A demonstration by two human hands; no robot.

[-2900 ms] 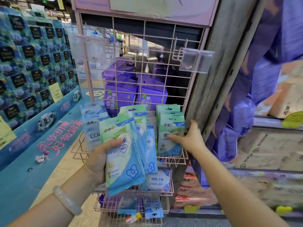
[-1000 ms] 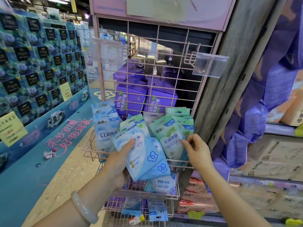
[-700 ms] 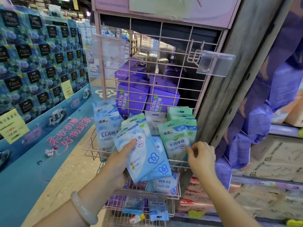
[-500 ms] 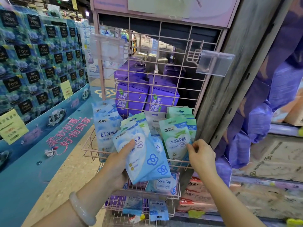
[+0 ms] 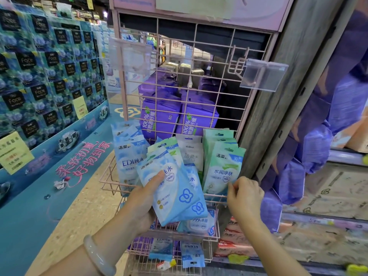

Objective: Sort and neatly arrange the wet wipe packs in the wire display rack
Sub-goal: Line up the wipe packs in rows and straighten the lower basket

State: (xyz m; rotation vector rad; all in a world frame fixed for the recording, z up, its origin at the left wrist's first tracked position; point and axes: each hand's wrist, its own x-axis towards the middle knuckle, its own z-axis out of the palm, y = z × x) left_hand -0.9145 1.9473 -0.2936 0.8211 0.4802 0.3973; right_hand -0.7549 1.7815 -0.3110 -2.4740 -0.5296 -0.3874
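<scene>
A pink wire display rack (image 5: 201,96) stands in front of me with a basket (image 5: 108,176) holding upright wet wipe packs. My left hand (image 5: 139,198) grips a fanned bunch of blue packs (image 5: 175,190), thumb across the front one, in front of the basket's middle. Blue EDI packs (image 5: 129,156) stand at the basket's left. Green packs (image 5: 223,166) stand in a row at its right. My right hand (image 5: 245,198) is at the lower right corner of the front green pack, fingertips curled against its edge. A white pack (image 5: 190,150) stands behind the middle.
Lower baskets (image 5: 199,236) hold more blue packs. Purple packs (image 5: 177,120) sit behind the wire grid. A clear price-tag holder (image 5: 262,74) juts from the upper right. A wooden post (image 5: 288,86) borders the rack's right side; a teal box display (image 5: 39,66) fills the left.
The green pack that was tilted in my right hand now stands upright at the front of the right-hand row. My left hand keeps the blue bunch in about the same place.
</scene>
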